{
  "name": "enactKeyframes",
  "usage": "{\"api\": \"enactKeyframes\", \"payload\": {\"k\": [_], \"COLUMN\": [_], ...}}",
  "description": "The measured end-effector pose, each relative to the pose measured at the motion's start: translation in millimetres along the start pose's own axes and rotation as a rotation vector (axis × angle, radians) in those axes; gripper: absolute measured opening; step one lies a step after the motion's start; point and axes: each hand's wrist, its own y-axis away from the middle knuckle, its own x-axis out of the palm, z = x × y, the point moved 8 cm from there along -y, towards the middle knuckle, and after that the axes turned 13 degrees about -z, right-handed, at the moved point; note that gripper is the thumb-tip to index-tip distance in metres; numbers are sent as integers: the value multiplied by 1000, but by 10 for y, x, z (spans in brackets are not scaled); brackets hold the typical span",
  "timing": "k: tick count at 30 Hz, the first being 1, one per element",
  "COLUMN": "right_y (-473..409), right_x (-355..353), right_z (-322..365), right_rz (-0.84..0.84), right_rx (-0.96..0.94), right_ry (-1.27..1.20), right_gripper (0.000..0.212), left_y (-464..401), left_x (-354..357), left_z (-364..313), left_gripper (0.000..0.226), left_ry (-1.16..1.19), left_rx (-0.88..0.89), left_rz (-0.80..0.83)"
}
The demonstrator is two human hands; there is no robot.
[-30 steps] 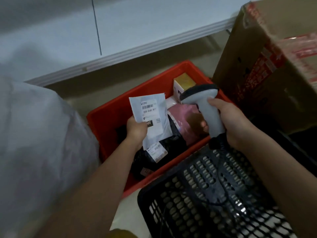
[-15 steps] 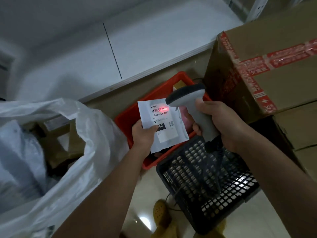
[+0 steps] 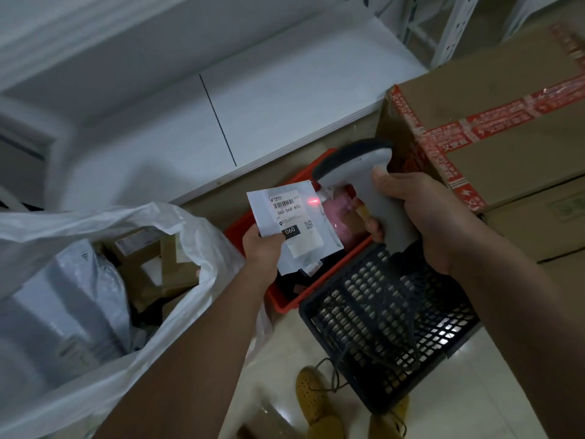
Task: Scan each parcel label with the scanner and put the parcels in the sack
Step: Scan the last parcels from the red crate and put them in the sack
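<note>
both hands are busy over the red bin (image 3: 319,288): the left hand (image 3: 262,251) pinches the lower left corner of a flat white parcel (image 3: 292,217), label facing up, while the right hand (image 3: 424,217) has its fingers wrapped round the grip of the grey scanner (image 3: 357,172). a red light spot sits at the parcel's right edge, just beside the barcode. the open white sack (image 3: 196,245), with boxes inside, stands to the left, and a black basket (image 3: 389,324) sits below the scanner, beside a big cardboard box (image 3: 493,134).
</note>
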Motion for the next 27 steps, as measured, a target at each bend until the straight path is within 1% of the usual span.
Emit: {"api": "enactKeyframes", "payload": {"k": [5,9,14,16,17,19,21,23,24,25,26,27], "right_y": [123,151,172,157,141,111,76,20,-13,-43,-72,-95], "right_x": [-56,-85,87,200,248,340,450,546,594,654,719,782], "right_z": [178,275,282,258,238,190,152,110,87,65,41,14], "right_rz": [-5,-3,70,103,106,107,114,108,109,123,140,154], "right_rx": [-39,-58,-27,-27,-19,23,66,79,79,81,86,91], "right_ry": [6,38,12,-17,-39,-111,-166,-149,-134,-127,-127,-125], "right_gripper": [31,32,34,34,35,35,34,34,34,34,36,38], "left_y": [116,184,219,224,236,287,325,334,330,321,315,277], "left_x": [-38,-57,-209,-345,-454,-801,-1290,-1809,-2043,-2251,-2420,-2553], "left_z": [-98,-166,-215,-280,-352,-548,-712,-769,-739,-664,-577,-473], "left_gripper": [32,36,36,33,33,34,35,35,34,34,39,44], "left_ry": [11,39,67,111,155,291,424,467,462,458,457,452], "left_rx": [-2,1,-7,6,34,117,207,271,270,234,176,118], "left_rz": [-10,-9,-40,-76,-115,-258,-459,-676,-781,-881,-962,-1004]}}
